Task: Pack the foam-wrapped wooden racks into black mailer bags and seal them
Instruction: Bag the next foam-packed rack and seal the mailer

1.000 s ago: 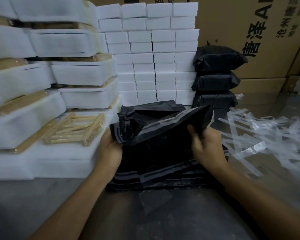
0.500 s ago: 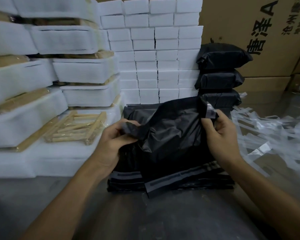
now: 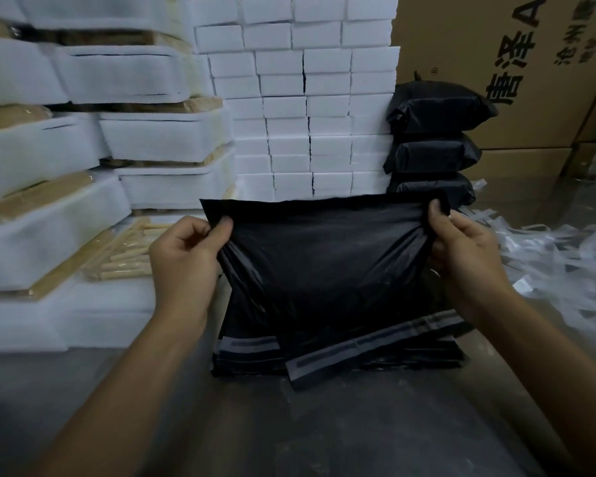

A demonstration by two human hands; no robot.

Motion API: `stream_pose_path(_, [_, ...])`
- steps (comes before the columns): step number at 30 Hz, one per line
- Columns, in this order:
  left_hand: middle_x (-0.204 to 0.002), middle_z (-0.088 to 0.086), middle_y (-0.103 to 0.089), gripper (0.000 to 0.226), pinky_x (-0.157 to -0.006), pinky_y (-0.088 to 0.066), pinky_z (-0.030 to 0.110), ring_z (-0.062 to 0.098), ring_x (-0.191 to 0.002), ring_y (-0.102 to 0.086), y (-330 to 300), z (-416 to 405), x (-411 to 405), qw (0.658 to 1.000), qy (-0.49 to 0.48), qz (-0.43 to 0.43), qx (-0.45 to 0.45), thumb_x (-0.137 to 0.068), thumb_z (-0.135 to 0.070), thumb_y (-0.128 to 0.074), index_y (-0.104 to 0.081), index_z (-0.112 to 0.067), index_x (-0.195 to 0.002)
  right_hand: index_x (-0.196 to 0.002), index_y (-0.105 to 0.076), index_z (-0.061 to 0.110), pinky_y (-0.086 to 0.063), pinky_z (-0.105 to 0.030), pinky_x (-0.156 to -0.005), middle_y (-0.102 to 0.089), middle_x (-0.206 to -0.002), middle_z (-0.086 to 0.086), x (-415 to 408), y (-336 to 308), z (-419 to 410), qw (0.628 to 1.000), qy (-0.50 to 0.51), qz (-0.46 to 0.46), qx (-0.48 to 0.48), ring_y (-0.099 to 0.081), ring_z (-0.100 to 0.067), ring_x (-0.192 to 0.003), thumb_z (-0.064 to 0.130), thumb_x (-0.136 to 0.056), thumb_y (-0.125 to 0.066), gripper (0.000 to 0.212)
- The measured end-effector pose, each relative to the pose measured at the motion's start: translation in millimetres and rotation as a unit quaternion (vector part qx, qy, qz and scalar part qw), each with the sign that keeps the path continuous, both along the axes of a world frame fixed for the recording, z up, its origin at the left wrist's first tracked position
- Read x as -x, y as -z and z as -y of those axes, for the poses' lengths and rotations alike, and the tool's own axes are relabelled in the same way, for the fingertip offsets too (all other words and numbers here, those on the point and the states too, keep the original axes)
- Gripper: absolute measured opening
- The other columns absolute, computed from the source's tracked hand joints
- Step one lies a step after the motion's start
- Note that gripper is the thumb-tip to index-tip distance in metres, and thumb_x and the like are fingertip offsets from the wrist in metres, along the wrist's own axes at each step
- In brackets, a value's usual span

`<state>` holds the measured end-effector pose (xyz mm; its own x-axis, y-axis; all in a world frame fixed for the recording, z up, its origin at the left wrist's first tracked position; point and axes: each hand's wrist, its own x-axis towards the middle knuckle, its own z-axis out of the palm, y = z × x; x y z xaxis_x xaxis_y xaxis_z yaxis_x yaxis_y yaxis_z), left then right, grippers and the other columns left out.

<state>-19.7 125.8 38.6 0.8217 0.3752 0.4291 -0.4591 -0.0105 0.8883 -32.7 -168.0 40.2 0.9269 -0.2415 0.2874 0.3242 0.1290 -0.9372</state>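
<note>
The left hand (image 3: 183,259) is pinching the upper left corner of a black mailer bag (image 3: 324,266) between thumb and curled fingers, and the right hand (image 3: 461,249) is pinching its upper right corner the same way, both together stretching it flat and upright above the stack of empty mailer bags (image 3: 341,352) lying at the middle of the counter (image 3: 289,435). I judge this bag is being readied for opening; nothing is sitting inside it yet. 3 sealed black parcels (image 3: 434,132) are standing stacked toward the far right, suggesting 3 packs are finished. Many foam-wrapped wooden racks (image 3: 49,228) are waiting in piles along the left edge, so most of the work is remaining. Peeled seal strips (image 3: 551,259) are littering the right edge. A cardboard carton (image 3: 496,36) behind is showing large Chinese characters and a letter "A"; the smaller print is not readable.
</note>
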Motion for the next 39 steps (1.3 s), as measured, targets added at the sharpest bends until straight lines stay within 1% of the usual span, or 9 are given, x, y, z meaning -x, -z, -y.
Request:
stream_pose_path(4, [-0.050, 0.009, -0.050, 0.032, -0.048, -0.039, 0.019, 0.014, -0.048, -0.047, -6.1, 2.2, 4.9, 0.997, -0.039, -0.023, -0.058, -0.086, -0.027, -0.074, -0.059, -0.013, -0.062, -0.055, -0.038, 0.023, -0.018, -0.021, -0.037, -0.029, -0.046, 0.006, 0.1, -9.3, 17.8, 0.997, -0.047, -0.055, -0.004, -0.021, -0.009, -0.037, 0.036, -0.095, -0.061, 0.047])
stream_pose_path(9, [-0.057, 0.004, -0.066, 0.013, -0.041, -0.045, 0.019, 0.021, -0.057, -0.070, -13.1, 2.1, 8.4, 0.984, 0.096, -0.130, 0.078, -0.097, -0.017, -0.058, -0.057, -0.014, -0.084, -0.078, -0.062, 0.015, -0.052, -0.018, -0.047, -0.076, -0.081, -0.008, 4.2, -14.6, 13.4, 0.978, -0.105, -0.133, -0.121, -0.075, -0.016, -0.072, 0.041, -0.088, -0.062, 0.027])
stream_pose_path(13, [-0.085, 0.020, -0.075, 0.032, -0.061, -0.058, 0.025, 0.028, -0.083, -0.074, -13.2, 6.9, 8.3, 0.954, 0.149, -0.164, 0.203, -0.095, -0.034, -0.060, -0.060, -0.005, -0.108, -0.065, -0.068, 0.012, -0.059, -0.024, -0.060, -0.075, -0.075, -0.005, 2.6, -11.9, 9.7, 0.979, -0.076, -0.122, -0.147, -0.076, -0.021, -0.081, 0.056, -0.089, -0.057, 0.051])
stream_pose_path(16, [-0.088, 0.016, -0.075, 0.054, -0.066, -0.059, 0.025, 0.025, -0.084, -0.075, -15.9, 8.0, 8.9, 0.952, 0.134, -0.149, 0.230, -0.071, -0.056, -0.070, -0.066, -0.010, -0.099, -0.076, -0.066, 0.011, -0.058, -0.022, -0.065, -0.075, -0.074, -0.001, 1.6, -8.5, 4.1, 0.991, -0.046, -0.066, -0.107, -0.075, -0.015, -0.075, 0.031, -0.084, -0.069, 0.022])
stream_pose_path(18, [-0.075, 0.005, -0.074, 0.032, -0.064, -0.058, 0.023, 0.017, -0.075, -0.074, -14.5, 9.0, 8.8, 0.957, 0.110, -0.124, 0.237, -0.074, -0.043, -0.076, -0.065, -0.013, -0.079, -0.080, -0.070, 0.010, -0.058, -0.021, -0.066, -0.075, -0.075, -0.002, 0.8, -6.5, 1.5, 0.994, -0.044, -0.032, -0.094, -0.073, -0.013, -0.073, 0.017, -0.074, -0.072, 0.009])
stream_pose_path(23, [-0.068, 0.002, -0.068, 0.025, -0.063, -0.056, 0.020, 0.013, -0.067, -0.069, -11.1, 9.4, 8.9, 0.966, 0.118, -0.096, 0.209, -0.083, 0.011, -0.064, -0.060, -0.012, -0.073, -0.093, -0.071, 0.012, -0.058, -0.020, -0.070, -0.074, -0.068, 0.003, -1.2, -6.3, 1.5, 0.998, 0.003, -0.001, -0.057, -0.071, -0.007, -0.071, -0.001, -0.085, -0.066, 0.016])
stream_pose_path(30, [-0.096, 0.007, -0.075, 0.033, -0.074, -0.058, 0.026, 0.020, -0.092, -0.073, -8.3, 6.0, 8.8, 0.967, 0.205, -0.064, 0.136, -0.085, 0.019, -0.055, -0.061, -0.010, -0.099, -0.107, -0.071, 0.020, -0.057, -0.019, -0.075, -0.078, -0.090, 0.003, -4.5, -1.1, 11.1, 1.000, 0.002, 0.017, -0.010, -0.073, -0.010, -0.089, -0.009, -0.096, -0.053, 0.036])
stream_pose_path(36, [-0.125, 0.022, -0.060, 0.041, -0.072, -0.059, 0.026, 0.030, -0.103, -0.069, -9.8, -2.2, 10.6, 0.959, 0.253, -0.125, 0.039, -0.076, 0.023, -0.062, -0.066, -0.007, -0.104, -0.103, -0.073, 0.026, -0.051, -0.012, -0.053, -0.072, -0.071, 0.013, -12.4, 16.5, 23.7, 0.978, 0.107, -0.064, 0.166, -0.064, 0.002, -0.059, -0.003, -0.096, -0.057, 0.034])
stream_pose_path(39, [-0.107, 0.023, -0.069, 0.045, -0.069, -0.059, 0.025, 0.029, -0.093, -0.072, -16.2, -13.7, 10.8, 0.952, 0.274, -0.131, 0.045, -0.063, 0.010, -0.071, -0.066, -0.006, -0.105, -0.096, -0.072, 0.028, -0.052, -0.018, -0.057, -0.070, -0.082, 0.003, -15.6, 22.8, 25.0, 0.961, 0.154, -0.079, 0.216, -0.066, -0.004, -0.067, 0.005, -0.094, -0.064, 0.025])
